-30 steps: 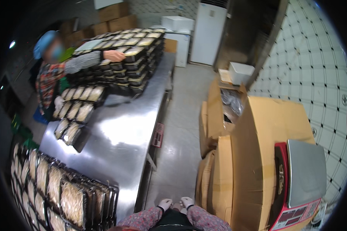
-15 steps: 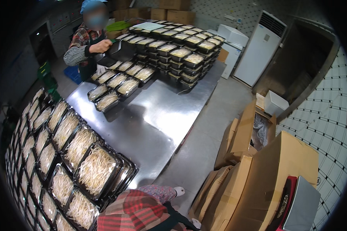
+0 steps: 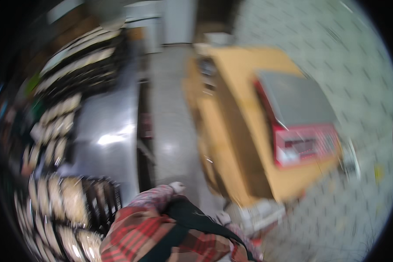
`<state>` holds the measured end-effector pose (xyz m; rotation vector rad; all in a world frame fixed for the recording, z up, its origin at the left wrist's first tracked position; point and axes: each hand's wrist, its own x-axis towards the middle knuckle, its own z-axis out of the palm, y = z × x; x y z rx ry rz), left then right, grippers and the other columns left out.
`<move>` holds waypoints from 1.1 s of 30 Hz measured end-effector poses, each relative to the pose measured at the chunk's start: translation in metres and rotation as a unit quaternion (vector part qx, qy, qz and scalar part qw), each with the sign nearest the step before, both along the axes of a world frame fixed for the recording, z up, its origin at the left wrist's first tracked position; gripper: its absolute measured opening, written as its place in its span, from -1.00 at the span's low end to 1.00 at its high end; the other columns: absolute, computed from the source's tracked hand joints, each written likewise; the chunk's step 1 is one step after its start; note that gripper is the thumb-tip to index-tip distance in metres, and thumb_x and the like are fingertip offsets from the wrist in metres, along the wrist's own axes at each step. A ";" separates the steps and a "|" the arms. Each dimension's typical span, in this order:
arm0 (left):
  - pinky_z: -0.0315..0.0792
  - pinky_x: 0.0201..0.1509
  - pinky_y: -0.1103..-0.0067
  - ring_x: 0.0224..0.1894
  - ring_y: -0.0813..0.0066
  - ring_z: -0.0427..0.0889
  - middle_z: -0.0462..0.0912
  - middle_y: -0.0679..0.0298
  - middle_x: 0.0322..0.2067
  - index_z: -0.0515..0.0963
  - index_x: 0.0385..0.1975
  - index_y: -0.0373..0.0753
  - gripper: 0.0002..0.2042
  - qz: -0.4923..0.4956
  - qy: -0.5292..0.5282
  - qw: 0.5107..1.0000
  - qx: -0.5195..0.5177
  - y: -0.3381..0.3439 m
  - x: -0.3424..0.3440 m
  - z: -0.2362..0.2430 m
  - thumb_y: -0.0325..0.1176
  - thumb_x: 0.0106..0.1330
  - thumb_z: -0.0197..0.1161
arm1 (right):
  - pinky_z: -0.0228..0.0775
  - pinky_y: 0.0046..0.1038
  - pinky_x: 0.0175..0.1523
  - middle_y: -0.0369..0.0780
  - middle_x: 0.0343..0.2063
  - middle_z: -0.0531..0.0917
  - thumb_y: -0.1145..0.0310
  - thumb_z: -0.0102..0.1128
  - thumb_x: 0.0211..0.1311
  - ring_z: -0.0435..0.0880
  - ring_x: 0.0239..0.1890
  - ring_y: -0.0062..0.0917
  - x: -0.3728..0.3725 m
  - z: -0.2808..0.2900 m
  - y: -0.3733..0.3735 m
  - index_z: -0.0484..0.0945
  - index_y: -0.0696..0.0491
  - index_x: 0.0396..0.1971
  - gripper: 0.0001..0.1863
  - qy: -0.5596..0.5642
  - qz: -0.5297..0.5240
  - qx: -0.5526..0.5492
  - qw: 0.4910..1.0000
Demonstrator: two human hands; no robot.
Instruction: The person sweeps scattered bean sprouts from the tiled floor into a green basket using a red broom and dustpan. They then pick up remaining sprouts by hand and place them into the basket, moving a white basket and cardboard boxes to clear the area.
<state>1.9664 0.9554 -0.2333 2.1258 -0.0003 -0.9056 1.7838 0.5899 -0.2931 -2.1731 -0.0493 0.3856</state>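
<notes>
My left hand (image 3: 177, 187), pale and blurred at the end of a patterned sleeve, is over the floor just right of the metal table (image 3: 107, 118). It touches nothing that I can see. My right hand (image 3: 223, 217) is low in front of my dark apron, near the cardboard boxes (image 3: 236, 144); motion smears its fingers. Black wrapped trays of bean sprouts (image 3: 74, 201) are stacked at the left of my body. A red scale (image 3: 301, 118) with a grey plate lies on top of the boxes to the right.
More stacked sprout trays (image 3: 81, 65) cover the table's far end, with loose trays (image 3: 59, 122) nearer. A blurred co-worker (image 3: 17, 126) is at the far left. The floor aisle (image 3: 172, 118) runs between table and boxes. A white bundle (image 3: 262, 216) is below the boxes.
My view has swung right, so the boxes and scale now sit nearer the middle and the table has shifted left. Both hands remain low near my body. The picture is now blurred.
</notes>
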 end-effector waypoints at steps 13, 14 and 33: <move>0.26 0.18 0.56 0.06 0.44 0.45 0.54 0.20 -0.02 0.48 -0.01 -0.29 -0.64 -0.534 0.085 0.808 -0.233 -0.387 -0.195 0.040 -0.22 0.28 0.16 | 0.37 -0.49 -0.54 -0.28 -0.62 0.59 0.35 0.15 0.06 0.51 -0.65 -0.59 -0.473 0.007 -0.112 0.59 0.04 -0.39 -0.86 0.153 -0.779 -0.054 0.606; 0.27 0.17 0.57 0.05 0.44 0.46 0.54 0.22 -0.04 0.46 0.02 -0.28 -0.63 -0.530 0.096 0.798 -0.269 -0.424 -0.224 0.047 -0.24 0.26 0.19 | 0.36 -0.50 -0.56 -0.26 -0.63 0.59 0.44 0.10 0.07 0.51 -0.65 -0.57 -0.537 0.014 -0.108 0.58 0.07 -0.42 -0.90 0.057 -0.858 0.057 0.507; 0.12 0.26 0.41 0.19 0.24 0.26 0.26 0.08 0.17 0.15 0.21 -0.31 -0.17 -0.008 0.018 0.999 -0.025 -0.835 0.031 0.033 0.12 0.02 0.23 | 0.38 -0.53 -0.47 -0.27 -0.47 0.61 0.28 0.08 0.22 0.53 -0.63 -0.60 -0.417 0.079 0.080 0.51 0.13 -0.13 -0.71 0.233 -0.889 0.351 0.180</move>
